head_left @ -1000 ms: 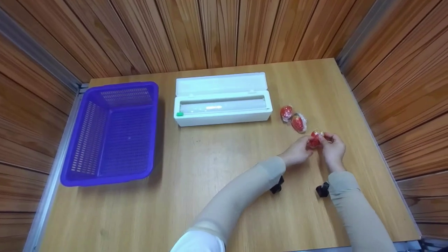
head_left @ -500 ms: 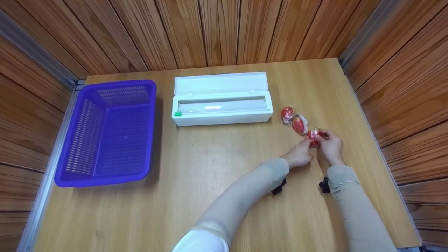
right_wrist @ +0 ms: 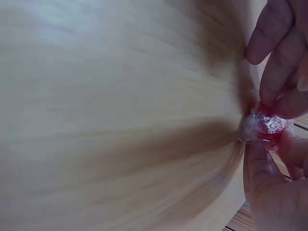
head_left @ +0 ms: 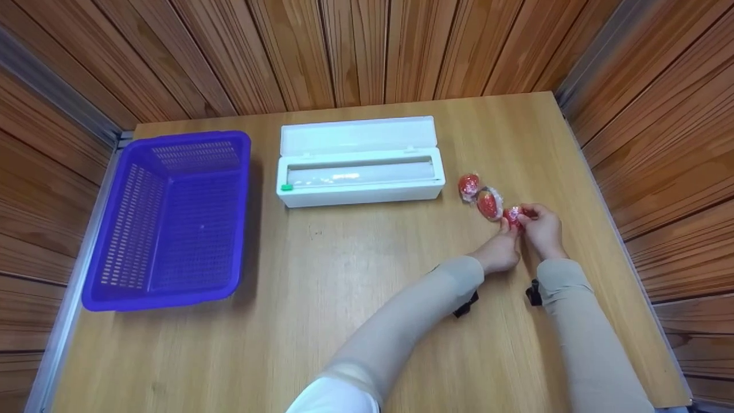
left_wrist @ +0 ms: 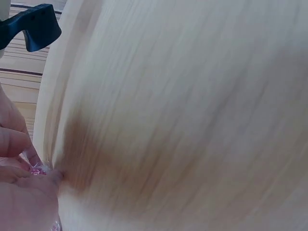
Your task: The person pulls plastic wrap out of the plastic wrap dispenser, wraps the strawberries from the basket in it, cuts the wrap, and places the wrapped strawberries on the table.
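Observation:
A small red fruit (head_left: 512, 215), strawberry-like and wrapped in clear crinkled film, is held between both hands at the right of the table. My left hand (head_left: 498, 250) pinches its near left side, while the fingers and thumb of my right hand (head_left: 542, 229) grip it from the right. Seen from the right wrist, the film on the wrapped fruit (right_wrist: 265, 126) shines between the fingertips. Two more wrapped red fruits lie just beyond: one fruit (head_left: 489, 203) close beside the held one, another fruit (head_left: 468, 186) farther back. Fingers hide much of the held fruit in the left wrist view.
A white cling film dispenser (head_left: 361, 195) with its lid raised stands at the back middle, its roll showing inside. To the left sits an empty purple basket (head_left: 243, 229). Wooden panel walls (head_left: 355, 57) border the table (head_left: 344, 298) at the back and sides.
Both hands have moved slightly away from the body and brought the held fruit closer to the two lying ones. Those two fruits stay in place.

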`<action>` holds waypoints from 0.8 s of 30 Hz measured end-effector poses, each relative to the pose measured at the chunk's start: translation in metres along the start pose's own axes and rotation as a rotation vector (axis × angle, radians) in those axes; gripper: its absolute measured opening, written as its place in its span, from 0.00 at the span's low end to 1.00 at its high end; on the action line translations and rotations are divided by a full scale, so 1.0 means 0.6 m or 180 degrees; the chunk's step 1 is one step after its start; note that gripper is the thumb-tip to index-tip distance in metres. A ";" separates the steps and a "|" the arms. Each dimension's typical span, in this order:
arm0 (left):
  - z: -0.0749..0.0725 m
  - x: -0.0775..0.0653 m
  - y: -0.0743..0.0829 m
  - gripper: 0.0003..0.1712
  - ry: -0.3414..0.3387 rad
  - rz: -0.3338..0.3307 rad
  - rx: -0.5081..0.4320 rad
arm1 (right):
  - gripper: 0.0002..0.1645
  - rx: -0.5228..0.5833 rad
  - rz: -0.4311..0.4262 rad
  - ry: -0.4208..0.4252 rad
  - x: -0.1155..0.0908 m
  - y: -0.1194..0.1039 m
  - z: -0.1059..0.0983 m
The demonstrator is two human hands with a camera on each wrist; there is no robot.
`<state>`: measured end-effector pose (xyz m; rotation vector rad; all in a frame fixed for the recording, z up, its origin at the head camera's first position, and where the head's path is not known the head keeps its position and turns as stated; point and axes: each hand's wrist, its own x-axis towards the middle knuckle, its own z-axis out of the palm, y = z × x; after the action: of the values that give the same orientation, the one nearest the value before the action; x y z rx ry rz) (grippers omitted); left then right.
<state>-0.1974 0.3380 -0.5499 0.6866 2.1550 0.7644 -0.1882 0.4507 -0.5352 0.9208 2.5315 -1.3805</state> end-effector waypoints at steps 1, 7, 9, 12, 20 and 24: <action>0.000 0.001 0.001 0.38 0.0005 -0.0018 -0.0010 | 0.22 0.0004 0.0016 -0.0015 0.000 -0.003 -0.002; -0.002 0.006 0.004 0.38 0.0035 0.0008 0.0012 | 0.22 0.0111 0.0115 -0.0119 0.004 -0.017 -0.007; -0.002 0.008 0.005 0.38 0.0060 0.0038 0.0044 | 0.22 0.0113 0.0104 -0.0142 0.007 -0.017 -0.008; -0.008 0.004 0.000 0.35 0.0173 0.0073 0.0059 | 0.22 0.0087 0.0093 -0.0155 0.007 -0.022 -0.004; -0.023 -0.012 -0.005 0.25 0.0576 0.0226 -0.0105 | 0.27 0.0108 0.0226 0.0160 0.008 -0.021 0.007; -0.030 -0.043 -0.007 0.19 0.0447 0.0355 -0.0198 | 0.28 0.0114 0.0331 0.0230 0.007 -0.024 0.008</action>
<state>-0.1973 0.3126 -0.5309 0.7450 2.2227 0.9604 -0.2007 0.4430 -0.5293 1.1113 2.4778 -1.3905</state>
